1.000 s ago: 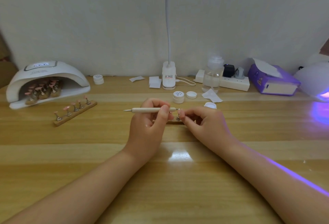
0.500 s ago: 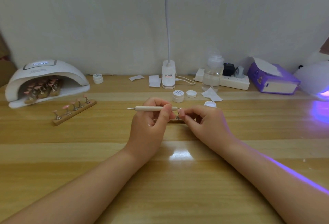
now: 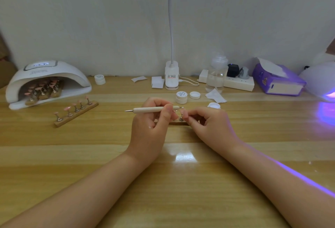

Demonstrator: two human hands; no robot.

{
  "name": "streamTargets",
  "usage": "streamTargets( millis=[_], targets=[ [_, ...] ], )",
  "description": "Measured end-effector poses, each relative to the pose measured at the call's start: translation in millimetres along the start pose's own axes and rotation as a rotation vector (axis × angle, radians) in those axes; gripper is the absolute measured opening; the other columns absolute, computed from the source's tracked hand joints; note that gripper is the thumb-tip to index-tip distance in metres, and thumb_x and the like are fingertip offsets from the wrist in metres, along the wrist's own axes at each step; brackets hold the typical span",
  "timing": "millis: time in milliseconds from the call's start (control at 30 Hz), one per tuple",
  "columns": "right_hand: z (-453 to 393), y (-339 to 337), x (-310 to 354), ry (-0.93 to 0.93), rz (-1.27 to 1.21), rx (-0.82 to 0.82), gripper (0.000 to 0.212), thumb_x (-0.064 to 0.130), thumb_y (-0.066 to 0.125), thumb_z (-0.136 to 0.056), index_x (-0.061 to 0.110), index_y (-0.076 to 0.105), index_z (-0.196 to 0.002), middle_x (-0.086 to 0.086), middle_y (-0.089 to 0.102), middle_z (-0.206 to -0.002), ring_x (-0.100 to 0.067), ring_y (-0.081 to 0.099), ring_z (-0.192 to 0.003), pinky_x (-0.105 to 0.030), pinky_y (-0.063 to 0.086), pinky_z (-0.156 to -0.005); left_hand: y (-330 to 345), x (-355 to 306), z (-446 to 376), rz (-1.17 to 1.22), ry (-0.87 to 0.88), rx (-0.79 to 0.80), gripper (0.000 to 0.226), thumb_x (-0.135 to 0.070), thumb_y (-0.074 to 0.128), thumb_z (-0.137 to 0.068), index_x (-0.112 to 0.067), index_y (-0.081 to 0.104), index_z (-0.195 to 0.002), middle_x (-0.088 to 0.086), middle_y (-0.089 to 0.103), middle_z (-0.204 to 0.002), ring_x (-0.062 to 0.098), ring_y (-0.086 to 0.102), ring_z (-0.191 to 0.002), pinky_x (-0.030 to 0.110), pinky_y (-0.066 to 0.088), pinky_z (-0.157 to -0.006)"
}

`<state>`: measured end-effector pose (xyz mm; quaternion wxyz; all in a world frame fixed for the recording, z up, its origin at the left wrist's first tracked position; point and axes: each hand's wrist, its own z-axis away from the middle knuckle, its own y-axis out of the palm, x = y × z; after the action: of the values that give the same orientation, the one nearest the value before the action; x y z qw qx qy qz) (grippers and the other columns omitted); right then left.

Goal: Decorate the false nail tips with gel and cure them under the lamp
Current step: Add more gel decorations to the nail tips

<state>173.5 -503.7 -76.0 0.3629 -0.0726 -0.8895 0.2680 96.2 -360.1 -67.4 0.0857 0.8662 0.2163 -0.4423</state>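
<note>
Stillness marks this moment: across the last second neither hand has shifted to speak of, and the tool's working end sits at the same nail tip as before, which suggests a slow, careful bit of gel placement is under way, not a move to the next tip. The left hand (image 3: 151,121) grips a pale dotting tool (image 3: 154,109) lying nearly level, fingers curled round its shaft, its right-hand metal point at the nail tip (image 3: 184,113) that the right hand (image 3: 208,124) pinches between thumb and fingertips. That tip appears to sit on a small stand on the wooden holder strip (image 3: 178,123) between the hands, though the fingers hide most of it and whether gel is on it cannot be told. Just behind the hands stand a closed gel pot (image 3: 181,97), a loose lid (image 3: 194,95) and an open pot (image 3: 214,105). A second strip of pink tips (image 3: 76,112) lies to the left on the table (image 3: 181,182), just before the white curing lamp (image 3: 47,82), which already shelters more tips. Curing of the tip in hand is not yet done.
</note>
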Motion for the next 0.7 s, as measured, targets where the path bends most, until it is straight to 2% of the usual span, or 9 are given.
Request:
streamTargets(
  millis=[100, 400, 700],
  targets=[
    [-0.2, 0.2, 0.2, -0.001, -0.005, 0.001, 0.011, 0.005, 0.071, -0.081, 0.014, 0.075, -0.084, 0.007, 0.070, -0.071, 0.003, 0.053, -0.058, -0.007, 0.037, -0.057, 0.5, -0.4, 0.1, 0.002, -0.004, 0.004, 0.007, -0.023, 0.054, -0.089, -0.023, 0.057, -0.084, 0.000, 0.069, -0.075, 0.008, 0.068, -0.072, 0.019, 0.053, -0.067],
    [0.2, -0.3, 2.3, -0.039, 0.014, -0.028, 0.010, 0.004, 0.072, -0.080, 0.014, 0.075, -0.082, 0.027, 0.057, -0.065, 0.007, 0.053, -0.058, -0.004, 0.035, -0.056, 1.3, 0.2, 0.2, -0.051, -0.016, 0.034, 0.006, -0.024, 0.054, -0.088, -0.022, 0.058, -0.083, -0.001, 0.070, -0.074, 0.003, 0.067, -0.070, 0.015, 0.050, -0.065],
    [0.3, -1.2, 3.1, -0.042, 0.017, -0.019, 0.011, 0.003, 0.072, -0.080, 0.013, 0.075, -0.083, 0.025, 0.058, -0.067, 0.008, 0.053, -0.059, -0.004, 0.036, -0.057, 0.6, 1.2, -0.1, -0.074, -0.005, 0.046, 0.006, -0.024, 0.055, -0.088, -0.025, 0.058, -0.083, -0.004, 0.070, -0.075, 0.002, 0.066, -0.070, 0.016, 0.050, -0.064]
  ],
)
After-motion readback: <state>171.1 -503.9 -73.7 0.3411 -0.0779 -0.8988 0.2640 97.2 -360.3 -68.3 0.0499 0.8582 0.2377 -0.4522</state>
